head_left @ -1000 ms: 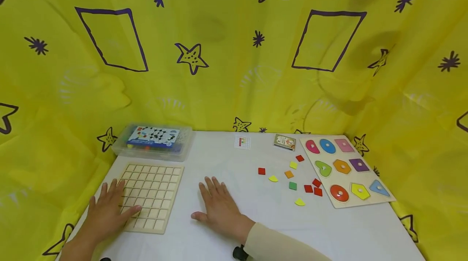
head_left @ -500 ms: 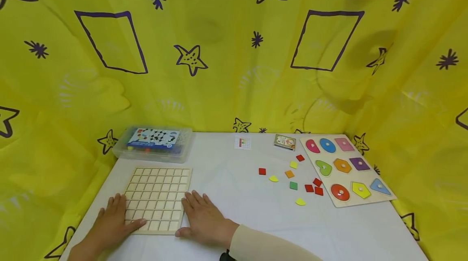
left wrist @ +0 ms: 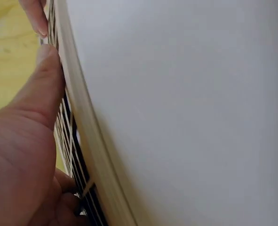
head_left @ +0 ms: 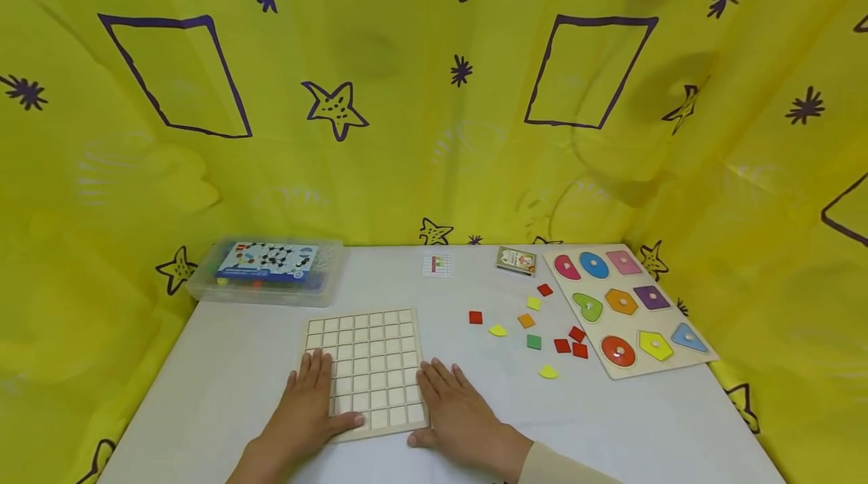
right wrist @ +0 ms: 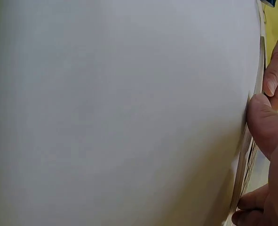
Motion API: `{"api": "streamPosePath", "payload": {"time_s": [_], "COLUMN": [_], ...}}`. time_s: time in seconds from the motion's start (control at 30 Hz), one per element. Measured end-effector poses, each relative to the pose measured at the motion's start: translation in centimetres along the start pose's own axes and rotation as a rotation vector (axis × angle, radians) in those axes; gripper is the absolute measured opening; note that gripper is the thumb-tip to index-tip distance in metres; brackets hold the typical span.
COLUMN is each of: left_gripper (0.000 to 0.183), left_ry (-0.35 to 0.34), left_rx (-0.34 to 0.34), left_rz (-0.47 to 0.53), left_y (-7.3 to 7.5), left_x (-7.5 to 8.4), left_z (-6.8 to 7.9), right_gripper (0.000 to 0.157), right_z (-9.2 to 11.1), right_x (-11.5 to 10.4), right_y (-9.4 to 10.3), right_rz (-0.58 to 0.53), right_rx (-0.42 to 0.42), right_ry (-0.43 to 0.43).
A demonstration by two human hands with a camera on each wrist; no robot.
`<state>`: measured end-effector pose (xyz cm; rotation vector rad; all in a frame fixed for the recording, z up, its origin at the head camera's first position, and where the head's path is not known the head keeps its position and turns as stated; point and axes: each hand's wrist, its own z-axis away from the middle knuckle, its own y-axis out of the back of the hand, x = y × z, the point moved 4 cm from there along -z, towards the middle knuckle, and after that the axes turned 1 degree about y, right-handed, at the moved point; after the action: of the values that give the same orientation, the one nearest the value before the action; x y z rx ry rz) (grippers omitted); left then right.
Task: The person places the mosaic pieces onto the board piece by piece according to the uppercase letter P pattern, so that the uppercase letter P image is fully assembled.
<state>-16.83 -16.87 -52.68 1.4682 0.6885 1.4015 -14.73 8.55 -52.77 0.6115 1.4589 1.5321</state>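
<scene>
Left of the knobbed shape puzzle point(head_left: 613, 324), the wooden grid board point(head_left: 369, 363) lies flat, left hand point(head_left: 303, 408) overlapping one side, right hand point(head_left: 466, 412) along the other, fingers straight, not clamped. It looks like positioning; next calls for even pressure.

Pale cream, grid-patterned board point(head_left: 375, 369)

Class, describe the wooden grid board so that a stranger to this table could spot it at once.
Find the white table before the yellow curtain. Near its front, flanked by the left hand and right hand, lies the wooden grid board. Unlike the puzzle board at right, it has plain square cells and no coloured shapes.
</scene>
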Motion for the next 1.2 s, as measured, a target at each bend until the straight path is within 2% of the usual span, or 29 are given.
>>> {"api": "streamPosePath", "payload": {"time_s": [0.33, 0.5, 0.6, 0.7, 0.83, 0.93, 1.2], "left_gripper": [0.123, 0.124, 0.124, 0.126, 0.127, 0.125, 0.124], "left_ry": [-0.032, -0.056, -0.106, -0.154, -0.181, -0.188, -0.216], "left_rx": [0.021, 0.009, -0.022, -0.068, -0.128, -0.149, -0.170], "left_rz": [0.007, 0.003, 0.052, 0.100, 0.115, 0.128, 0.117], "left_y": [-2.4, -3.1, -3.0, -2.3, -1.1, -0.2, 0.9], "left_x": [5.8, 7.1, 6.6, 5.0, 2.5, 1.2, 0.5], "left_z": [-4.4, -5.8, -5.9, -5.5, -4.5, -4.1, -4.0], "right_gripper": [0.103, 0.099, 0.096, 0.096, 0.095, 0.094, 0.091], "right_z": [2.2, 2.9, 3.2, 3.3, 3.4, 3.5, 3.2], "right_x": [5.4, 6.9, 7.2, 7.1, 7.0, 7.2, 7.0], "right_y": [0.8, 1.0, 1.0, 1.0, 0.9, 1.0, 1.4], "right_rz": [-0.124, -0.137, -0.144, -0.158, -0.171, -0.172, -0.173], "right_rx": [0.068, 0.104, 0.120, 0.124, 0.116, 0.119, 0.130], "right_ry": [-0.101, -0.122, -0.125, -0.122, -0.128, -0.133, -0.105]}}
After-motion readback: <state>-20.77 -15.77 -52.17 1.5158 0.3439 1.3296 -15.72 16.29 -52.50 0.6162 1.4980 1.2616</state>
